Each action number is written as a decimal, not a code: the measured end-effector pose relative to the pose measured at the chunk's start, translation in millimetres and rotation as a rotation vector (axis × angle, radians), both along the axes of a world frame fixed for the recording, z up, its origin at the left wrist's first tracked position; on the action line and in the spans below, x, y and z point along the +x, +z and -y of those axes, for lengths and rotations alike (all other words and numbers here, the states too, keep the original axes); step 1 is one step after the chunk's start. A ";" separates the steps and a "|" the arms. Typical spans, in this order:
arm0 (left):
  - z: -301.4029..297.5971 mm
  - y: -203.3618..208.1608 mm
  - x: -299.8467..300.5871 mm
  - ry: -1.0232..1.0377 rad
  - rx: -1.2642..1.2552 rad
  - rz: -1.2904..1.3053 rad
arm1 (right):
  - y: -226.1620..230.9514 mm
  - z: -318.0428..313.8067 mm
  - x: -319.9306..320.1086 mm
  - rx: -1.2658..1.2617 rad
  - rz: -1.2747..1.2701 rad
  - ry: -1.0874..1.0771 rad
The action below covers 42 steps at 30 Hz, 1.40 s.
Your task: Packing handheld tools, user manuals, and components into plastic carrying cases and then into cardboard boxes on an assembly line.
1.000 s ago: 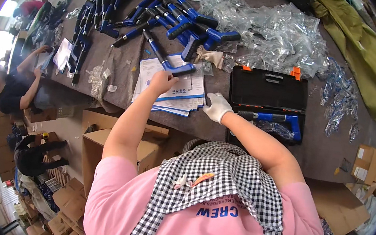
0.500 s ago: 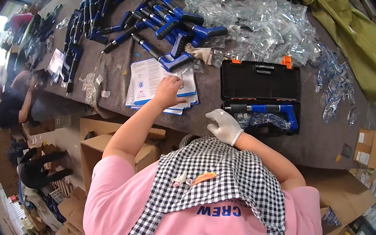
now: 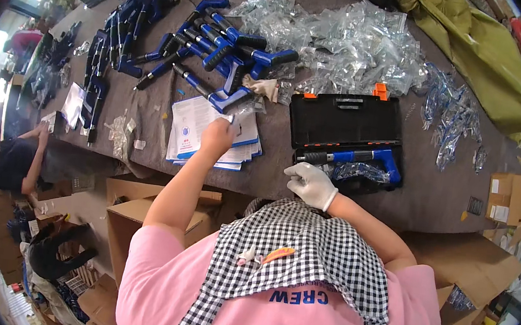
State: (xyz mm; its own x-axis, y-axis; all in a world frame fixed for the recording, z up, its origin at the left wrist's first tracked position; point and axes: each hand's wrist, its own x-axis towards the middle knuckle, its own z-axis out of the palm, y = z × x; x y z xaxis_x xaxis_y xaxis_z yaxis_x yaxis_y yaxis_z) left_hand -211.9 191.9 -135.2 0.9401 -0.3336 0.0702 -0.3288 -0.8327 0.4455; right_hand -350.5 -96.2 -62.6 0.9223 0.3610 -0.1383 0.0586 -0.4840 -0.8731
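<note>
My bare left hand [image 3: 218, 137] is over a stack of printed leaflets [image 3: 185, 129] with blue edges. Its fingers are closed in a pinch, and a bit of white, blue-edged paper shows at the fingertips. In a white glove, my right hand [image 3: 312, 186] rests at the table's front edge, fingers loosely bent and apart, with nothing visible in it. Just beyond it lies an opened black plastic case [image 3: 345, 122] with orange latches. Inside the case are a blue and black pistol-grip tool [image 3: 364, 156] and a clear bag of small parts [image 3: 362, 171].
Beyond the leaflets lie several more blue and black tools [image 3: 222, 46]. Many clear plastic bags [image 3: 345, 40] are heaped at the far middle, with bagged parts [image 3: 452, 117] to the right. Cardboard boxes [image 3: 507, 198] stand around the table. A co-worker [image 3: 7, 156] is at the left.
My left hand has drawn its spread fingers together at the leaflets' far edge. My right hand's fingers have curled slightly. The whole view has shifted a little, showing more of the far table.
</note>
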 end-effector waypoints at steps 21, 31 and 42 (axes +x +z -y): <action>329.8 96.1 -105.2 -0.599 -0.216 -0.203 | -24.8 252.5 73.2 -0.145 -0.575 -0.397; 277.3 34.4 -55.3 -0.272 0.263 -0.232 | 8.2 243.2 93.7 -0.825 -0.339 -0.223; 274.6 44.5 -14.5 -0.236 0.028 -0.201 | -7.9 195.6 9.0 -0.749 0.663 0.246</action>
State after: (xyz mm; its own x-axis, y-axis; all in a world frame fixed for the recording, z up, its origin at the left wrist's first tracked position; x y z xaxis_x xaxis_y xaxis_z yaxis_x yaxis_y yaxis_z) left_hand -226.4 -82.8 -90.8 0.8307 -0.5434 -0.1211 -0.4221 -0.7566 0.4993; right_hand -341.5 -291.8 -70.6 0.8071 0.5811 0.1042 0.5900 -0.8001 -0.1079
